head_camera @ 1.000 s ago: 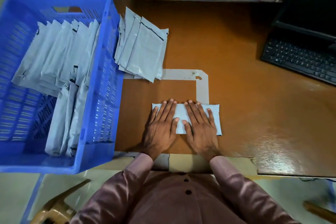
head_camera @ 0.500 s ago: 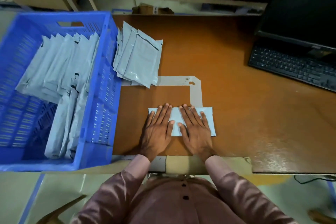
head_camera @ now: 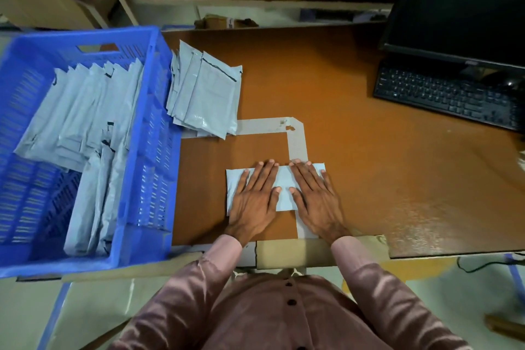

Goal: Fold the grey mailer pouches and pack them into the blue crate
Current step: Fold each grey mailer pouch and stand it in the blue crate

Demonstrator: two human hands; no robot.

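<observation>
Both my hands are still flat on the folded pouch (head_camera: 284, 190), same as a second ago: left hand (head_camera: 252, 202) on its left half, right hand (head_camera: 315, 202) on its right half, fingers straight and spread, pressing down and gripping nothing. Nothing on the table has shifted. Only my head has tipped up a little, so the scene sits lower in view and more of the monitor (head_camera: 460, 3) shows at two o'clock. I read that as the crease still being set, so this pouch isn't ready to lift yet.

The pouch lies on the brown table (head_camera: 355, 122), right in front of me at the near edge, across the grey tape outline (head_camera: 297, 136). Its long axis runs left to right, nine o'clock to three o'clock, and the short sides face the crate and the keyboard (head_camera: 449, 94). Which long edge carries the fold I cannot tell, since my palms cover too much of it.

At nine o'clock the blue crate (head_camera: 147, 150) already holds rows of grey pouches. At eleven o'clock a loose stack of unfolded pouches (head_camera: 207, 96) leans beside the crate wall, long axis towards twelve, so there's plenty left to do. By my judgement the next job is sliding this one left into the crate.
</observation>
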